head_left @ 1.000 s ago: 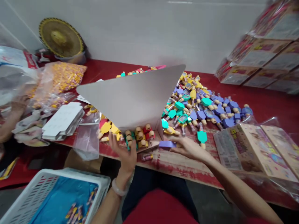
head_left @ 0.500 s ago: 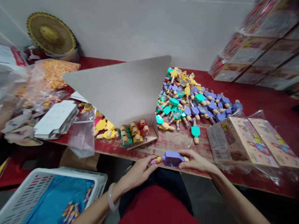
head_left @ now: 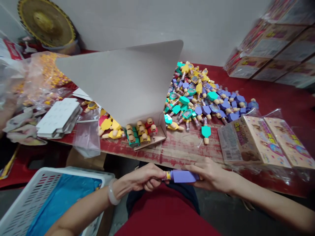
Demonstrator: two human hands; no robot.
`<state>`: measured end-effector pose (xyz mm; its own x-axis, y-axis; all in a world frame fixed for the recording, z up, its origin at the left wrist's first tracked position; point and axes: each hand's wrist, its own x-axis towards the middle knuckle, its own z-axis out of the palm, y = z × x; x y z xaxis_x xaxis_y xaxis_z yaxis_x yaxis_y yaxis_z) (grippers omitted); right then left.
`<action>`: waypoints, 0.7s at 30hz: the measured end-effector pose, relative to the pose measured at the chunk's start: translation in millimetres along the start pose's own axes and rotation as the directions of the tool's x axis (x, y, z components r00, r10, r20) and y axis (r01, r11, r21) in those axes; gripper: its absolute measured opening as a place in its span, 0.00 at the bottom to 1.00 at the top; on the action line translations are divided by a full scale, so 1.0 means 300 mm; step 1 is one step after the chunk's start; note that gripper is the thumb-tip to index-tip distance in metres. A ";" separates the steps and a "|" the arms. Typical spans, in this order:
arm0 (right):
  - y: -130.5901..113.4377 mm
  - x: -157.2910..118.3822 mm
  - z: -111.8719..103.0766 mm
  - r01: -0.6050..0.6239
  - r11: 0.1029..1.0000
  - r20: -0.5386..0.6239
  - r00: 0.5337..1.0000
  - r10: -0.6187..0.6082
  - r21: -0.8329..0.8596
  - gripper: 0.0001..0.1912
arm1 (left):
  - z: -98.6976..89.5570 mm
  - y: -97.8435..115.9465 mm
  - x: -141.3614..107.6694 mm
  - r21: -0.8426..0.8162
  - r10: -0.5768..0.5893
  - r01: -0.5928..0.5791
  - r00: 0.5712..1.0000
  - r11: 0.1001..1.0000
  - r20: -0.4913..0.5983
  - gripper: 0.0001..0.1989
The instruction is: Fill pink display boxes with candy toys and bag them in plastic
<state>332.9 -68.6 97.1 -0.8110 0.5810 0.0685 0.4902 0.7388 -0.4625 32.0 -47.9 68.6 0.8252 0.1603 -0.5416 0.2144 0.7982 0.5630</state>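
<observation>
The left hand (head_left: 149,177) grips the slim tube end and the right hand (head_left: 214,176) the other end of one purple toy (head_left: 185,176), at the near side of the worktop (head_left: 188,150). They seem to be joining or adjusting it, which calls for steady alignment; the open carton (head_left: 125,82) stands beyond, left.

A single camera, worn on the person's head, looks forward and down from over the near edge of the tabletop (head_left: 187,149). The person's red top (head_left: 167,213) shows at bottom middle, seen steeply from overhead, and the left hand (head_left: 147,177) and right hand (head_left: 211,173) are near the camera, below the centre. Past them the view runs across the tabletop to the pale wall (head_left: 209,29) facing it. The field is wide: the white basket (head_left: 107,176) is cut off at lower left, the stacked boxes (head_left: 261,67) at upper right.
</observation>
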 end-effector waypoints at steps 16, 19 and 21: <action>-0.008 0.022 0.050 -0.557 0.392 0.458 0.829 0.322 0.732 0.25 | 0.104 0.040 -0.070 0.863 0.447 -0.151 0.890 0.482 -0.093 0.20; 0.040 0.015 0.113 -0.693 0.011 0.680 0.710 0.185 0.721 0.32 | 0.079 0.018 -0.047 0.989 0.562 -0.141 0.821 0.038 0.095 0.18; 0.077 0.022 0.110 -0.687 0.105 0.654 0.720 0.235 0.719 0.32 | 0.031 0.019 -0.033 0.984 0.630 -0.113 0.757 -0.138 0.175 0.19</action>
<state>328.4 -59.1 57.8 -0.6773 0.3683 -0.6369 0.3794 -0.5669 -0.7312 29.9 -50.3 83.1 0.8509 0.5226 0.0536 0.3918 -0.6993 0.5979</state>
